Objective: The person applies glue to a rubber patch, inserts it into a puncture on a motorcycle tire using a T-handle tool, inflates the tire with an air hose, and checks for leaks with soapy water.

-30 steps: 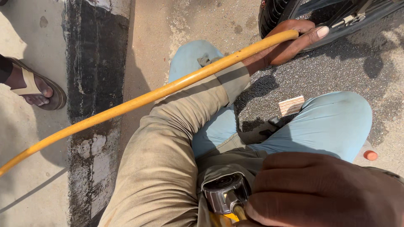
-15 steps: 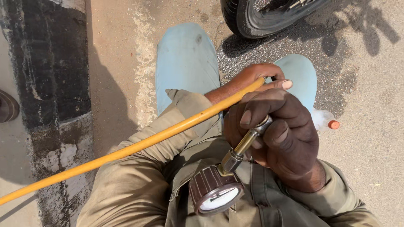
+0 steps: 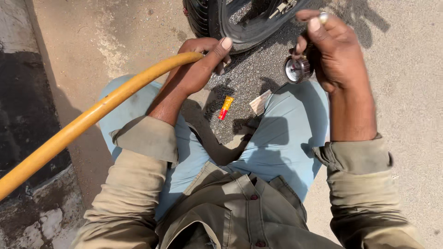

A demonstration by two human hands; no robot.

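Crouched person beside black tyre (image 3: 230, 23) on sandy ground (image 3: 406, 92). Yellow hose (image 3: 92, 115) runs from lower left up into left hand (image 3: 198, 69), fingers closed round its end, just short of tyre. Small red-and-yellow tube (image 3: 225, 107) lies on ground between knees. Right hand (image 3: 332, 50), raised, fingers closed on stem of round pressure gauge (image 3: 295, 70), dial facing camera, near tyre. Step in hand, by appearance: bringing hose end and gauge up to wheel; next move calls for steady aim at valve, not visible here.
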